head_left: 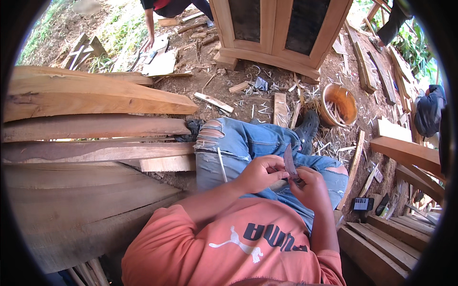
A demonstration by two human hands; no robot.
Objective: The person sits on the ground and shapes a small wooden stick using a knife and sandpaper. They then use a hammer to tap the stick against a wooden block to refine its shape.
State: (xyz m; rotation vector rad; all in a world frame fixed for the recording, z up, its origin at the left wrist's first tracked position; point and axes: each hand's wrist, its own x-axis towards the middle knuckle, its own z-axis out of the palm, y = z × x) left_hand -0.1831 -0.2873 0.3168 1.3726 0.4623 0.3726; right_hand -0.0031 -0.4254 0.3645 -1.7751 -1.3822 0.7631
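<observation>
Above my lap, my right hand (307,183) is closed around the lower end of a short knife (289,161), whose flat grey-brown blade points up and away. My left hand (263,175) pinches close against the blade's left side. Its curled fingers and thumb hide whatever may be between them. Beneath both hands are my legs in torn blue jeans (257,138). A thin pale stick (222,164) rests across the left thigh.
Thick planks (95,97) are stacked to my left. Ahead stands a wooden panelled door (274,28); a round bucket (338,105) holds shavings. Boards (381,248) and a phone (362,204) lie at right. Another person's arm (150,28) reaches down at far left.
</observation>
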